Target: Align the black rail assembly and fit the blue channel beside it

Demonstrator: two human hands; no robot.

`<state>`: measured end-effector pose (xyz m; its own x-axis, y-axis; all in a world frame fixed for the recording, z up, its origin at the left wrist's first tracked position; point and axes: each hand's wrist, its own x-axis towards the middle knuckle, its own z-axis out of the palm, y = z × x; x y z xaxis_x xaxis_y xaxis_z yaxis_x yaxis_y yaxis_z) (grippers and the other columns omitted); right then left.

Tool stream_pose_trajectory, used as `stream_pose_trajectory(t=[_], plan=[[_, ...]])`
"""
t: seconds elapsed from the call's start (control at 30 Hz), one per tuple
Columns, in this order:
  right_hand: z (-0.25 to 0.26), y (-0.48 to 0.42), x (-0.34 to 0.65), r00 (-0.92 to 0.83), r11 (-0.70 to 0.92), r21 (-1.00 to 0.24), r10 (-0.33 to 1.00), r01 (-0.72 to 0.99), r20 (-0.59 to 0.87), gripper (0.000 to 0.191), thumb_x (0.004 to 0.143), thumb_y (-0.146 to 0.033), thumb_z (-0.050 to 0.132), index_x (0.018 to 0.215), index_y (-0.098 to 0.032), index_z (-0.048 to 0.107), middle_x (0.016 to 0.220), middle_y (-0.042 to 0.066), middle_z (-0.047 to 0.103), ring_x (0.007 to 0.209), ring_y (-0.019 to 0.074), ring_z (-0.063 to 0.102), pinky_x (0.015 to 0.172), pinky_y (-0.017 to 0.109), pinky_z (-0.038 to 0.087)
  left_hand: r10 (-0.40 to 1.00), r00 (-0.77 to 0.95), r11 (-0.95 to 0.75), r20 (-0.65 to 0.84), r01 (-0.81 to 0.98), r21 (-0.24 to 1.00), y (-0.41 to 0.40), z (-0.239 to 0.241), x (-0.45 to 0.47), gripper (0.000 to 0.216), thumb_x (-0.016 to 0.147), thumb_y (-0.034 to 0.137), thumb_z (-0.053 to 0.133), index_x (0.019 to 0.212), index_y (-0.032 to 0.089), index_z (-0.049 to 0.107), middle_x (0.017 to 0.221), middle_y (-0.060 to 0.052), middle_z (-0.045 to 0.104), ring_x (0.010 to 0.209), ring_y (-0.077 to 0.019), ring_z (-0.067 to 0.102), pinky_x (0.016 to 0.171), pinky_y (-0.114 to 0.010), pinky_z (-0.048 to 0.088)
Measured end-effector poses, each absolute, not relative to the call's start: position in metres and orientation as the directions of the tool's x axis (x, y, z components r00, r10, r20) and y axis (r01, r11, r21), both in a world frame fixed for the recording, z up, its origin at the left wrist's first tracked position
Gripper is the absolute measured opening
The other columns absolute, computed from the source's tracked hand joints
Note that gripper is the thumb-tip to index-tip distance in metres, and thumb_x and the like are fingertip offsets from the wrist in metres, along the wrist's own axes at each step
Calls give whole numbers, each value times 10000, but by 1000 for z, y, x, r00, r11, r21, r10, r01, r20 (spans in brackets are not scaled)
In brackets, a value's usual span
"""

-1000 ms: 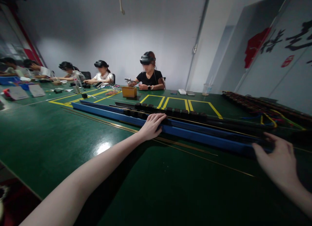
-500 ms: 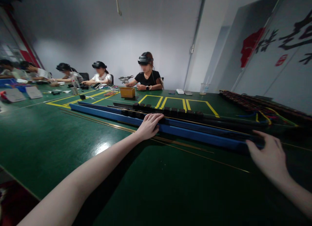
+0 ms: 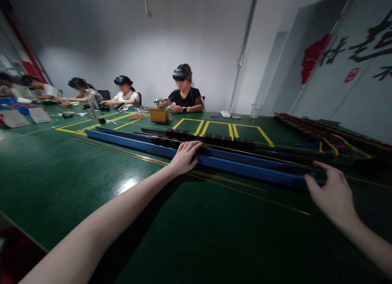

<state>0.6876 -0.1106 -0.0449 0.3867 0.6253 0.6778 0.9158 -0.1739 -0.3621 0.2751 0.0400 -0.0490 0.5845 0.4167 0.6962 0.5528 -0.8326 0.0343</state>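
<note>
A long, narrow blue trough (image 3: 241, 170) lies across the green table, with dark strips and thin brass-coloured rods along it. My left hand (image 3: 183, 158) is closed over its middle, fingers reaching across the top and thumb on the near side. At the right end of the trough, my right hand (image 3: 333, 190) is open, thumb and forefinger apart. Its other fingers are partly hidden. Just behind the trough runs a row of black blocks (image 3: 211, 138) on dark strips. Loose thin brass-coloured rods (image 3: 143, 156) lie on the near side, passing beneath my left forearm or wrist.
Dark long strips with coloured wires (image 3: 333, 141) are stacked at the right. An orange-brown box (image 3: 159, 115) stands across the table before a seated person (image 3: 186, 96). Yellow tape outlines (image 3: 219, 123) mark the green table (image 3: 214, 235). A plastic cup (image 3: 255, 111) stands beyond.
My right hand has shifted slightly left along the trough's end. My left hand keeps its place on the trough. Across the table, a person's hand with a grey object has lowered towards the box.
</note>
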Motion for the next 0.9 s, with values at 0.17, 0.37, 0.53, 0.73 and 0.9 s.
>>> stream_pose_trajectory(t=[0.17, 0.37, 0.53, 0.73, 0.9], plan=[[-45, -111, 688, 393, -186, -360, 624, 914, 675, 640, 766, -513, 412, 1220, -88, 566, 1177, 199, 595, 1150, 370, 548, 1000, 512, 426, 423, 592, -837, 686, 545, 46, 41, -50, 275, 626, 837, 184, 477, 1451, 187, 353, 1398, -114, 466, 1280, -260, 411, 1089, -438, 273], [-46, -111, 688, 399, -199, -356, 617, 913, 678, 625, 780, -526, 412, 1223, -109, 556, 1182, 183, 596, 1136, 363, 558, 979, 517, 432, 416, 587, -838, 694, 543, 43, 41, -49, 274, 598, 838, 188, 480, 1428, 180, 382, 1388, -105, 478, 1271, -251, 420, 1082, -422, 285], [-47, -110, 688, 413, -209, -364, 599, 908, 686, 625, 767, -529, 411, 1214, -119, 563, 1187, 188, 607, 1152, 386, 549, 963, 539, 431, 414, 587, -845, 696, 532, 53, 40, -48, 275, 626, 827, 177, 486, 1442, 197, 371, 1391, -101, 481, 1273, -251, 424, 1082, -429, 284], [-45, -110, 688, 439, -258, -359, 613, 897, 657, 653, 776, -547, 385, 1238, -122, 565, 1196, 196, 596, 1166, 390, 544, 955, 557, 435, 409, 597, -849, 690, 527, 47, 41, -48, 275, 636, 835, 175, 478, 1457, 212, 356, 1409, -92, 472, 1283, -253, 417, 1077, -433, 286], [-43, -112, 684, 430, -262, -344, 637, 901, 640, 643, 768, -557, 333, 1149, -129, 624, 1173, 191, 598, 1188, 376, 534, 964, 555, 434, 390, 599, -852, 699, 523, 27, 42, -48, 275, 588, 843, 182, 479, 1425, 182, 392, 1418, -84, 473, 1282, -242, 418, 1071, -416, 285]])
